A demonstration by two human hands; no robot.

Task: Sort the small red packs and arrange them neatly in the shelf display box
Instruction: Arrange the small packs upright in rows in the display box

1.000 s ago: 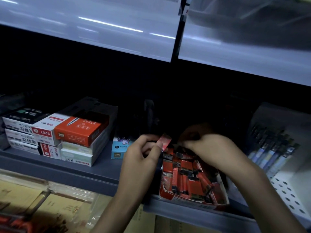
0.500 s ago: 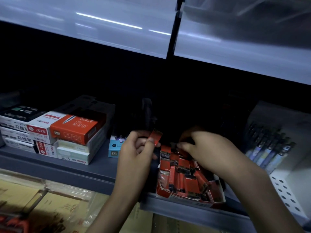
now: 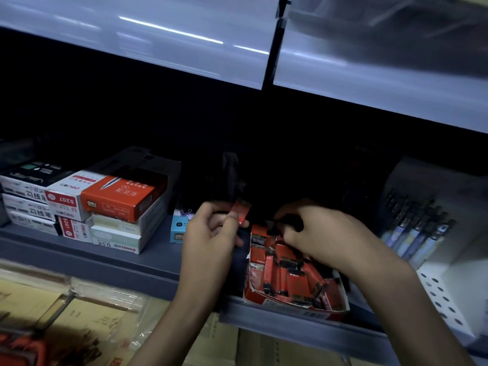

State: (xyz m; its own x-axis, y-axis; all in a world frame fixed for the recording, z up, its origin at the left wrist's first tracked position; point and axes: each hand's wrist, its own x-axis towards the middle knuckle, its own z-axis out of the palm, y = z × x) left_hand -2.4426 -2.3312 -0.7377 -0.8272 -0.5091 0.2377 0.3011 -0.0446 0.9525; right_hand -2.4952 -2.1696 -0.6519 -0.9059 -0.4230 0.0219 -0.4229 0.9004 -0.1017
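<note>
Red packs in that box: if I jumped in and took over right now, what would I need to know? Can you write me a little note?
The left hand pinches one red pack in its grip, held up near the back left corner of the display box.
The right hand reaches into the back of the box, fingers curled; it is too dark to tell whether it holds anything.
The box sits at the front edge of the shelf. The loose packs inside lie jumbled at mixed angles.
Done: nothing lined up yet.
Left: straighten the packs into rows and add the held one.
</note>
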